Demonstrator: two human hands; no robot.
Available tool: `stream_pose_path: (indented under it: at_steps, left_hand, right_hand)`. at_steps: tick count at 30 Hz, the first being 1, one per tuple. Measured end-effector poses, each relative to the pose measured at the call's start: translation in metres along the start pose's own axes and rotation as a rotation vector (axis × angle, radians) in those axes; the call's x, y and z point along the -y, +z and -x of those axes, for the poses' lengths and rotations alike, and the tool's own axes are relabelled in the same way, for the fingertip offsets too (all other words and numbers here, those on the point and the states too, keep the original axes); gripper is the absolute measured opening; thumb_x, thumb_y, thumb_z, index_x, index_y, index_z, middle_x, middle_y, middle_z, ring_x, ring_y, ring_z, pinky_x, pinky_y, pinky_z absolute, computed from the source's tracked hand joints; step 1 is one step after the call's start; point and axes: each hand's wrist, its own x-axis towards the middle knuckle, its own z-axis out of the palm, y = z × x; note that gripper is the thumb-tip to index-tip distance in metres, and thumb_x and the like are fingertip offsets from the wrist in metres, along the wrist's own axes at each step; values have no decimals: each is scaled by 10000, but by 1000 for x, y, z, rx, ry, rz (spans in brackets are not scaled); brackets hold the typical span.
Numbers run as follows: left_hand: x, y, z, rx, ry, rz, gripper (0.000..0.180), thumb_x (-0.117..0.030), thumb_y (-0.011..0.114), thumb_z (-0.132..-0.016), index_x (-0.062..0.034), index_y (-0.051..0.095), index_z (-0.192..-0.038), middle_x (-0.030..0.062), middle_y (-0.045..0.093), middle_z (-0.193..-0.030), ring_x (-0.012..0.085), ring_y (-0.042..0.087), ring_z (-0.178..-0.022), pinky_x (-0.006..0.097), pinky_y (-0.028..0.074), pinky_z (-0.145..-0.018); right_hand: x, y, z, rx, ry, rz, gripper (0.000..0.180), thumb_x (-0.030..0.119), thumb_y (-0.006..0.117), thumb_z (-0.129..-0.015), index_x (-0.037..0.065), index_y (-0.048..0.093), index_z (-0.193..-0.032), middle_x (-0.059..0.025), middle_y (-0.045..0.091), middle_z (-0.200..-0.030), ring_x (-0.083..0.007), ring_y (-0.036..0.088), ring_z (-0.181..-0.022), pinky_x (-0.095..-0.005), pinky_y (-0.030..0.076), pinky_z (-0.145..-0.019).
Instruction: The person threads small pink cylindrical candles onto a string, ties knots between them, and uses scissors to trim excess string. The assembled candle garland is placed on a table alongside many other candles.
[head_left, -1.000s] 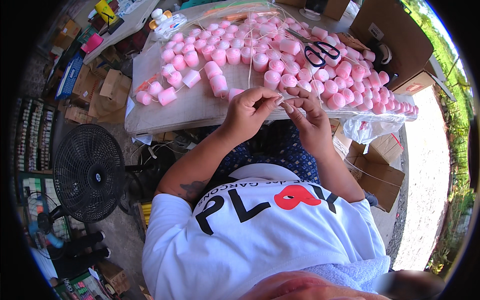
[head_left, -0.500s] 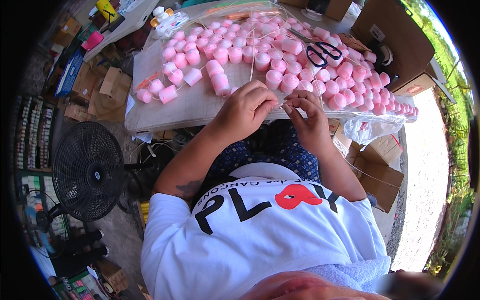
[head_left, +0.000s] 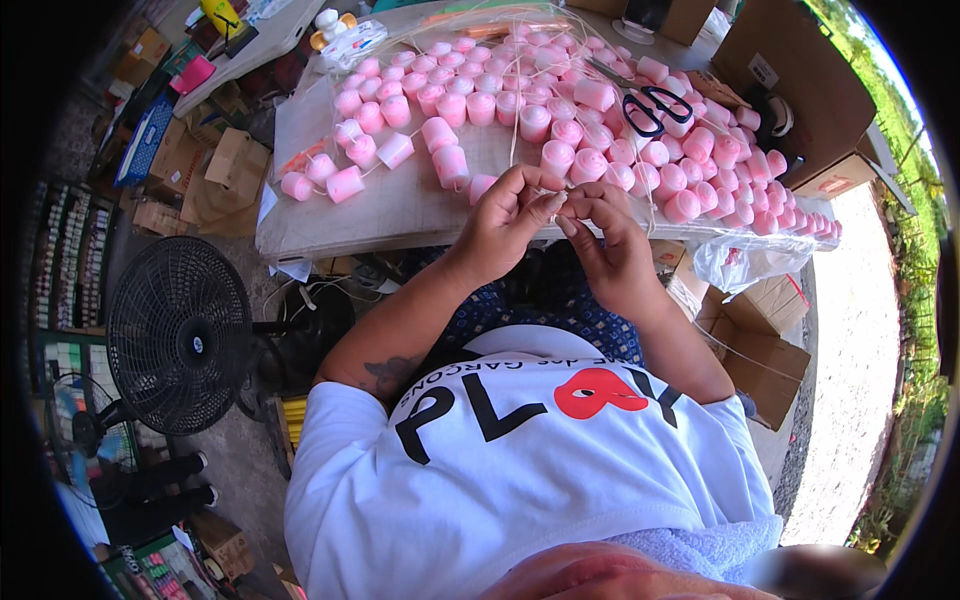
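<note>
Both hands meet at the table's near edge, over my lap. My left hand (head_left: 512, 222) is closed in a pinch on a thin pale string (head_left: 515, 138) that runs down toward it across the table. Fingertips of my right hand (head_left: 608, 238) pinch the same spot, right beside the left thumb; the short bit of string between them is too small to make out clearly. Beyond the hands lie many small pink cup-shaped pieces (head_left: 482, 107), several of them joined by string. Black-handled scissors (head_left: 656, 108) rest on top of them.
The pieces cover much of the white table (head_left: 330, 226). A clear plastic bag (head_left: 745, 262) hangs off its near right edge, above an open cardboard box (head_left: 765, 370). A big carton (head_left: 795, 65) stands at the far right. On the left is a black fan (head_left: 180, 335).
My hands have drawn closer together, and the left thumb now points up toward the right fingertips. The whole view has shifted slightly.
</note>
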Motion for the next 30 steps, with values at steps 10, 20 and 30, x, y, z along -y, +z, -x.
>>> stream_pose_path:
  at_steps: [10,20,30]
  left_hand:
    - [11,9,3,-237,155,-434,161,-137,662,-887,-36,537,-884,47,538,-795,125,510,-693,273,412,-577]
    - [-10,9,-2,-252,396,-698,193,-93,722,-809,-50,534,-797,72,512,-745,216,496,-650,334,383,-544]
    - [-9,9,-1,-238,494,-785,195,-54,710,-807,-43,516,-793,74,507,-746,216,499,-642,325,396,-554]
  right_hand:
    - [5,0,3,75,444,-211,148,52,608,-898,-12,609,-1031,-112,630,-1015,-190,598,-952,-320,459,-856]
    - [-9,-13,4,189,420,-751,233,102,562,-956,-61,596,-1119,-78,646,-1069,-124,603,-989,-261,475,-892]
    - [-17,-8,3,137,358,-640,162,87,602,-925,-35,624,-1029,-37,652,-972,-88,588,-880,-230,477,-789]
